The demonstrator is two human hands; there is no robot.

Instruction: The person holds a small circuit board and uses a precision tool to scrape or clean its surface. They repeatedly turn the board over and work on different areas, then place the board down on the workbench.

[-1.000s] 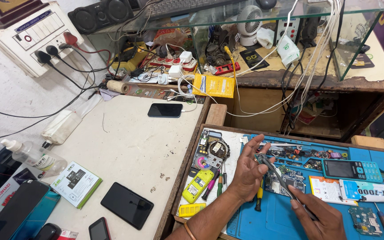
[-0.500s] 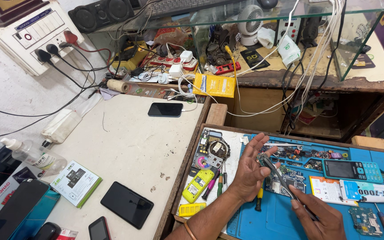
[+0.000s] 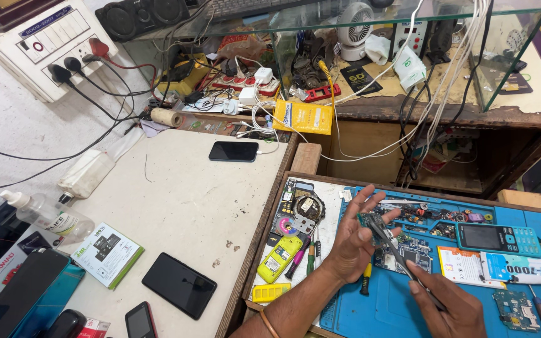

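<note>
Tweezers (image 3: 402,260), thin and dark metal, lie on a slant over the blue work mat (image 3: 370,313): the long axis runs from the near right, where the right hand (image 3: 449,307) pinches the handle end between thumb and fingers, up to the far left, where the tips point at a small circuit board (image 3: 370,220). That board is greenish and small, its detail too fine to make out, and it sits pinched at the fingertips of the left hand (image 3: 353,241), whose other fingers fan out loosely above the mat. Both hands hover over the left part of the mat, inside a wooden tray (image 3: 255,250). Just left of the left hand lie a yellow phone battery (image 3: 278,258) and some screwdrivers (image 3: 302,256); beyond them, a stripped phone frame (image 3: 300,209). To the right rest a teal keypad phone (image 3: 498,238) and a second circuit board (image 3: 516,310) near the corner. On the pale table to the left of the tray lie a black smartphone (image 3: 179,285), face up, and another black phone (image 3: 233,151) farther off, plugged into a white cable.
</note>
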